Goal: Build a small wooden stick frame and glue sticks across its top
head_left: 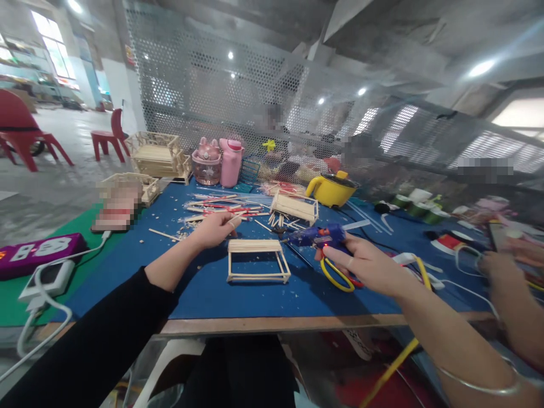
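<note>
My right hand is closed around a blue hot glue gun with a small red light, its nozzle pointing left. Just under that hand are scissors with yellow-rimmed handles. My left hand has its fingers pressed together beside a pile of wooden sticks; whether a stick is pinched in them is unclear. Between my hands, a small wooden stick frame stands on the blue mat, with a slatted strip along its far side. A similar slatted piece rests farther back.
Finished-looking stick frames are stacked at the back left, near a pink bottle. A yellow pot stands behind the glue gun. At left are a phone, a purple power strip and white cables. Another person's hand shows at right.
</note>
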Demonstrator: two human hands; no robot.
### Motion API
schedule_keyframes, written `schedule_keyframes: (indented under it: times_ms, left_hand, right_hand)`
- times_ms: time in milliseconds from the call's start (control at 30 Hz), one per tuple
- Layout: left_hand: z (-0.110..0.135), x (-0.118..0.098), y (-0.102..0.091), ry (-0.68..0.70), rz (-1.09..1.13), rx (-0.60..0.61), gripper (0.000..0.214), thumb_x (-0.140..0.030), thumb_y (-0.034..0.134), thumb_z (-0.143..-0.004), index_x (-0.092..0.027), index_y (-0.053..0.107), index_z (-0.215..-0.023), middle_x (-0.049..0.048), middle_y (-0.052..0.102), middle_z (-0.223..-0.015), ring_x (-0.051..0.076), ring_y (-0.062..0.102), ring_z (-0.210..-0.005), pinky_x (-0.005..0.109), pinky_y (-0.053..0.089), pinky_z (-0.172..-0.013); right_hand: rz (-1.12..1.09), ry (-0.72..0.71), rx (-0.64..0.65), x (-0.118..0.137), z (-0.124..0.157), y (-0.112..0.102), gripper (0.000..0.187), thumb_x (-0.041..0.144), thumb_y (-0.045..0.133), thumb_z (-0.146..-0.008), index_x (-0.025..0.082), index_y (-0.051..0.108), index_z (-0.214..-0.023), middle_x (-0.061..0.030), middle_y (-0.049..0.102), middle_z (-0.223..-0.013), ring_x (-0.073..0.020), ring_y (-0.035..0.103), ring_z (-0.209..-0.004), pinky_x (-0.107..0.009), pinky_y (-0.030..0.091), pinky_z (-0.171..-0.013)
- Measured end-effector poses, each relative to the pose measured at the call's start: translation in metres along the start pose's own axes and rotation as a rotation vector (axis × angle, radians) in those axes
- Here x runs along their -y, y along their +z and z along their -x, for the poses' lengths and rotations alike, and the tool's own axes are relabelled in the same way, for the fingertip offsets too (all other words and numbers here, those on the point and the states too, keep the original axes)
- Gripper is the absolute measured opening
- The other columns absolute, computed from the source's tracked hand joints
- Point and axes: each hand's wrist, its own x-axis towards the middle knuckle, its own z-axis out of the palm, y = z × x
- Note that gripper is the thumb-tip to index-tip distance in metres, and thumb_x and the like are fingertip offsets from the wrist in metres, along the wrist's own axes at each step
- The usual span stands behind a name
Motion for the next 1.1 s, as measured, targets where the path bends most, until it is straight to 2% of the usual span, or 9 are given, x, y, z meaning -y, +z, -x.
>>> schedule_keyframes:
  times_ms: [67,133,200,300,433,633,833,967,1100]
  left_hand:
    - [-0.004,0.002,-0.004,-0.038,0.035,-0.102,0.032,-0.037,0.040,-0.082,-0.016,0.065,-0.083,0.0022,0.067,-0.067,0.014,0.048,-0.053,0.026,0.035,-0.051]
    - [-0.008,0.003,-0.008,-0.071,0.069,-0.196,0.034,-0.027,0.032,-0.081,-0.015,0.062,-0.093,0.0029,0.068,-0.070,0.015,0.048,-0.052,0.026,0.036,-0.051]
    - [-0.011,0.004,-0.011,-0.094,0.085,-0.281,0.035,-0.021,0.030,-0.078,-0.015,0.059,-0.097,0.0032,0.068,-0.072,0.015,0.048,-0.054,0.027,0.036,-0.053]
    - [-0.012,0.005,-0.013,-0.111,0.071,-0.358,0.028,-0.020,0.033,-0.075,-0.017,0.059,-0.085,0.0035,0.066,-0.075,0.016,0.050,-0.062,0.027,0.037,-0.058]
    - [-0.010,0.004,-0.012,-0.119,0.044,-0.337,0.023,-0.022,0.038,-0.072,-0.019,0.060,-0.076,0.0010,0.064,-0.071,0.016,0.049,-0.061,0.028,0.035,-0.058]
    - [-0.008,0.002,-0.012,-0.117,0.015,-0.294,0.024,-0.020,0.039,-0.073,-0.019,0.062,-0.082,-0.0004,0.064,-0.070,0.015,0.049,-0.058,0.027,0.034,-0.055]
    - [-0.007,0.000,-0.011,-0.119,-0.020,-0.279,0.027,-0.018,0.038,-0.075,-0.020,0.061,-0.089,-0.0009,0.066,-0.071,0.014,0.051,-0.058,0.026,0.036,-0.056]
    - [-0.007,0.000,-0.010,-0.120,-0.029,-0.267,0.030,-0.018,0.038,-0.075,-0.019,0.061,-0.094,-0.0010,0.067,-0.071,0.014,0.051,-0.056,0.025,0.036,-0.055]
    - [-0.007,0.001,-0.010,-0.120,-0.032,-0.261,0.031,-0.018,0.038,-0.075,-0.019,0.061,-0.096,-0.0008,0.067,-0.072,0.013,0.051,-0.056,0.025,0.036,-0.055]
  right_hand:
    - [-0.086,-0.010,0.023,0.009,-0.001,0.011,0.045,0.055,0.049,-0.084,0.015,0.070,-0.086,-0.0053,0.065,-0.068,-0.0166,0.055,-0.056,-0.030,0.048,-0.057]
    - [-0.172,-0.041,0.050,0.017,-0.004,0.026,0.043,0.053,0.052,-0.083,0.015,0.069,-0.092,-0.0040,0.065,-0.067,-0.0150,0.053,-0.053,-0.029,0.047,-0.055]
    - [-0.229,-0.090,0.075,0.024,-0.009,0.040,0.038,0.050,0.055,-0.083,0.017,0.068,-0.097,-0.0041,0.068,-0.075,-0.0161,0.056,-0.059,-0.030,0.049,-0.061]
    - [-0.208,-0.148,0.091,0.032,-0.017,0.056,0.034,0.047,0.053,-0.085,0.018,0.068,-0.095,-0.0051,0.070,-0.086,-0.0199,0.062,-0.074,-0.033,0.050,-0.073]
    - [-0.118,-0.182,0.068,0.039,-0.023,0.062,0.033,0.046,0.049,-0.088,0.018,0.068,-0.087,-0.0062,0.070,-0.090,-0.0221,0.063,-0.083,-0.032,0.049,-0.078]
    - [-0.117,-0.143,0.129,0.045,-0.023,0.064,0.038,0.047,0.046,-0.090,0.017,0.064,-0.105,-0.0029,0.067,-0.074,-0.0187,0.061,-0.063,-0.030,0.048,-0.064]
    - [-0.100,-0.156,0.110,0.046,-0.026,0.068,0.035,0.046,0.046,-0.089,0.019,0.065,-0.102,-0.0012,0.062,-0.061,-0.0211,0.061,-0.063,-0.033,0.049,-0.064]
    - [-0.080,-0.168,0.095,0.043,-0.027,0.070,0.037,0.046,0.046,-0.090,0.020,0.064,-0.110,-0.0040,0.069,-0.075,-0.0244,0.064,-0.076,-0.036,0.050,-0.073]
    - [-0.079,-0.219,0.085,0.040,-0.028,0.070,0.040,0.045,0.046,-0.090,0.019,0.063,-0.117,-0.0066,0.070,-0.103,-0.0273,0.063,-0.097,-0.039,0.047,-0.088]
